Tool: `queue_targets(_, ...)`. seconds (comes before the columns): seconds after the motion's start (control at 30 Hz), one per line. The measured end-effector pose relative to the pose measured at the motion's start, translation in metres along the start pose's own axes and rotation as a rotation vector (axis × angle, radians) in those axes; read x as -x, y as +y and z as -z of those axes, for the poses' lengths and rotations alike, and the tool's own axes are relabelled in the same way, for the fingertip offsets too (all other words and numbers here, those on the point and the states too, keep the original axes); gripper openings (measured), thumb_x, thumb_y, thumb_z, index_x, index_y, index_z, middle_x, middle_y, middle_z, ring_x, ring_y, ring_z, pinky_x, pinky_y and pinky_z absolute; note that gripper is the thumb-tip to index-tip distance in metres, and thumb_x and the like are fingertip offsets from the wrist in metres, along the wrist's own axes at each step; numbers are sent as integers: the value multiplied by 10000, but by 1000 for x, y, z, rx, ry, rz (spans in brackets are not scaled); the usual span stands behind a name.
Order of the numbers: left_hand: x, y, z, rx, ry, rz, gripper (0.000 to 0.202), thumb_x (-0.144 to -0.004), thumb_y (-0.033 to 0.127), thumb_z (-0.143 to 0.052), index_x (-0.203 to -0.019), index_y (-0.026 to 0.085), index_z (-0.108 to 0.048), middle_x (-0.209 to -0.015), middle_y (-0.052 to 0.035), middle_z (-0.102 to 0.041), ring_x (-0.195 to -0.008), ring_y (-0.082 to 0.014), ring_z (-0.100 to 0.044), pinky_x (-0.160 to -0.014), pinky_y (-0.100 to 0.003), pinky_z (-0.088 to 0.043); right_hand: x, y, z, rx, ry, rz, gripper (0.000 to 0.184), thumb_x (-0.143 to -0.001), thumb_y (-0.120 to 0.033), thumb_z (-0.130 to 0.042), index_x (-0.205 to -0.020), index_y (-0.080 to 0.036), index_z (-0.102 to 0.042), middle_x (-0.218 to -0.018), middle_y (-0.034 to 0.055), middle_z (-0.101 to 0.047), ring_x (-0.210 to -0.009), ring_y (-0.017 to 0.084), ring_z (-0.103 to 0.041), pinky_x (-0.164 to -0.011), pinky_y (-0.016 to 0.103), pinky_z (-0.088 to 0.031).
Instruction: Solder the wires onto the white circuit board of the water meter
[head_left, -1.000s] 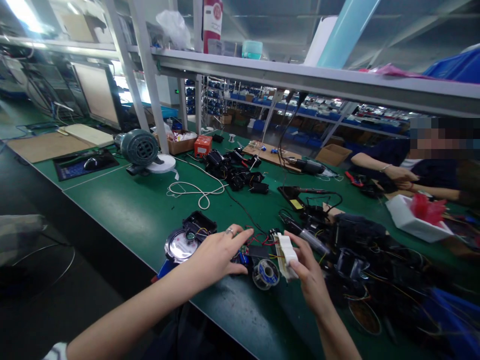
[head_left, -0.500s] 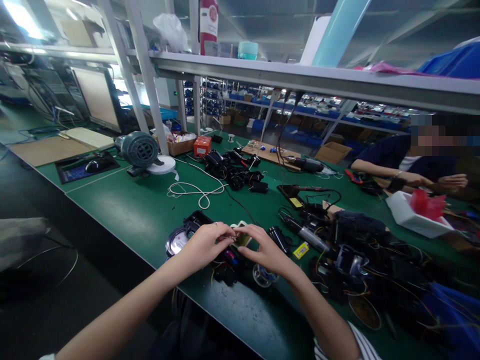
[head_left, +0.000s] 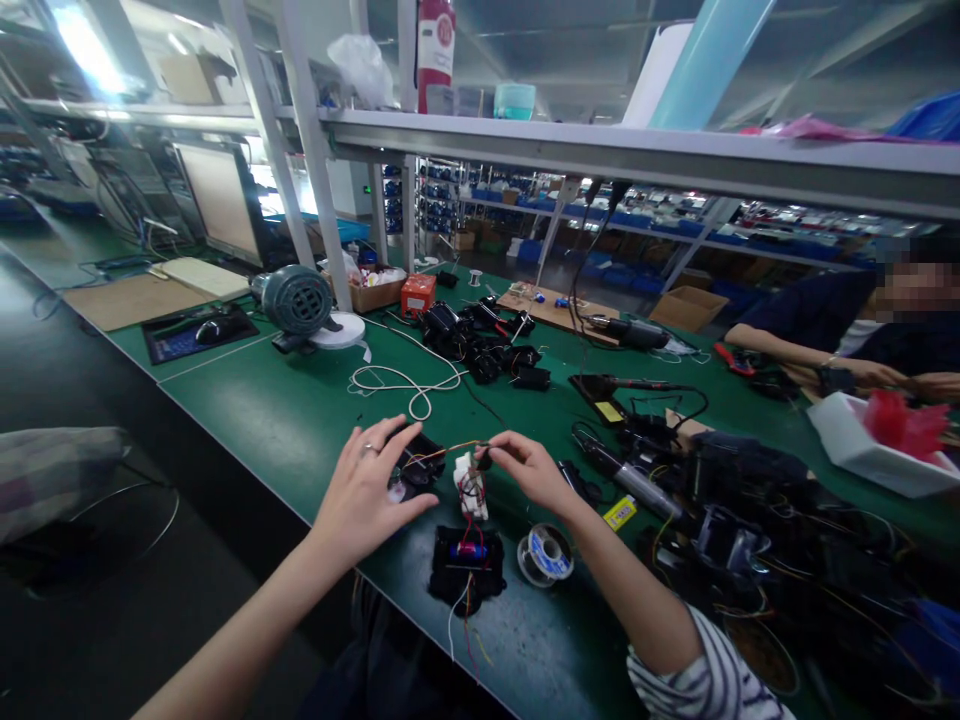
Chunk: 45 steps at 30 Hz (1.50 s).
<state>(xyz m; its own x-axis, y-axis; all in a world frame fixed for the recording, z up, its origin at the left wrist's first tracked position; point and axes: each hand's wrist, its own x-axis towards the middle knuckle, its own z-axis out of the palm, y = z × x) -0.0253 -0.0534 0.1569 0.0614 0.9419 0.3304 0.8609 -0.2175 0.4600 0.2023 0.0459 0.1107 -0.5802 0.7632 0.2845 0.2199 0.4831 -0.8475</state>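
Two fingertips of the right hand (head_left: pixel 525 465), thumb and forefinger, pinch a small dark part (head_left: pixel 484 460) held just above the table (head_left: pixel 285 420); the other fingers curl loosely. Thin wires (head_left: pixel 442 452) run from that part leftward to a black housing (head_left: pixel 416 468), and a white block (head_left: pixel 466 482) with red leads hangs just below the pinch. The left hand (head_left: pixel 364 492) lies open, fingers spread, its fingertips on the housing. Below the white block, near the table's front edge, a black case (head_left: pixel 466 570) lies flat with a red-and-blue piece showing inside and loose wires trailing toward the edge. A solder spool (head_left: pixel 546 555) sits just right of the case. Further right, a pile of black parts (head_left: pixel 750 500) and wiring covers the table. Toward the middle lies a white cord (head_left: pixel 401 380), and at the far right a co-worker's arms (head_left: pixel 810 355) rest near a white tray (head_left: pixel 847 450).
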Motion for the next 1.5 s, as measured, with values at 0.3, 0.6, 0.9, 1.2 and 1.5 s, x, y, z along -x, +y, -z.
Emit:
queue_targets(0.3,17,-26,-8,101,-176,170,867,-636,347,-650,-1382,235,-223,-1245,-100,-461,-1046,-259,-565,-893,-420,-473,-16,-30,45,215,139,102,147,-881,-314,-445,-835,-190,-507,-801,26,-516,-706,131,-532,-693,282,-451)
queue_targets(0.6,-26,10,0,-214,-80,-33,824,-662,285,-615,-1389,256,-228,-1291,-104,-416,-1125,-288,-491,-871,-403,-481,-5,-58,92,1212,388,527,141,-895,-186,-448,-928,-220,-581,-846,33,-531,-689,130,-415,-722,294,-342)
queue_targets(0.9,-66,39,10,-290,0,-153,849,-654,307,-632,-1399,243,-229,-1280,-109,-438,-1099,-282,-514,-881,-382,-483,-24,-66,141,1419,508,596,205,-919,-191,-397,-917,-249,-595,-829,12,-541,-643,111,-411,-677,279,-349)
queue_targets(1.2,-30,-6,0,-421,-80,-301,779,-676,234,-577,-1393,177,-279,-1226,-166,-475,-1060,-322,-529,-859,-416,-482,54,-41,71,1171,187,491,138,-910,-248,-462,-933,-168,-571,-895,51,-593,-758,123,-503,-694,284,-316)
queue_targets(1.5,31,-10,-34,-532,-112,-424,743,-731,71,-468,-1400,252,-198,-1252,-181,-434,-1106,-370,-483,-909,-502,-429,113,-8,33,1047,275,259,186,-919,-195,-444,-983,-233,-615,-947,29,-623,-848,137,-527,-716,295,-312)
